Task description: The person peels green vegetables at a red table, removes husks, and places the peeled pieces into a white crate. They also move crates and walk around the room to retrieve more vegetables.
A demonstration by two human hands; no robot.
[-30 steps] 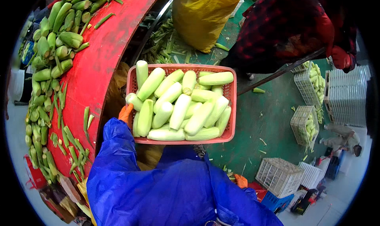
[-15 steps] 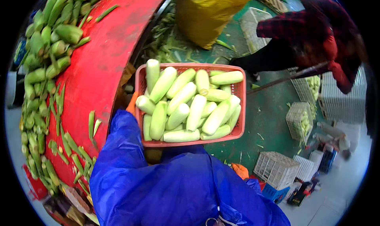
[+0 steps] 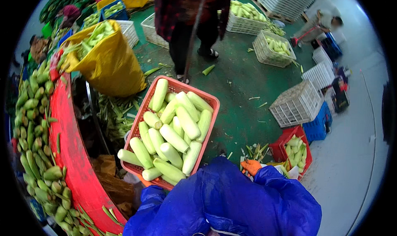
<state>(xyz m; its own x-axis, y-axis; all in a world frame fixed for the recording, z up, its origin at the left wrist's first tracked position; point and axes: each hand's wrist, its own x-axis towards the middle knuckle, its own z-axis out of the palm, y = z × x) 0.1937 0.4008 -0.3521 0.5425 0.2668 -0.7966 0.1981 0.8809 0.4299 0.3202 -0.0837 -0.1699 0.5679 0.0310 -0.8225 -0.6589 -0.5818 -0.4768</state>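
Note:
A pink-red plastic basket (image 3: 209,108), filled with stout, pale green vegetable stems (image 3: 173,137), is held tilted in front of my body. My left hand (image 3: 146,181), in an orange glove, shows only in part at the basket's near lower edge. It grips the basket there, and most of its fingers are hidden. Off to the right, apart from the basket, is my right hand (image 3: 251,167), also orange-gloved. Its fingers are curled beside a thin dark piece that I cannot make out. Blue sleeves cover both arms.
Unpeeled green stems (image 3: 35,128) line the red table (image 3: 74,153) at left. Ahead stand a yellow sack (image 3: 113,70) and a person (image 3: 192,25) with a long pole. White crates (image 3: 295,106) and a red crate of pale stems (image 3: 308,153) sit at right.
My view has turned right, away from the red table. The basket has swung round and sits lower left, tilted. The person with the pole is now straight ahead.

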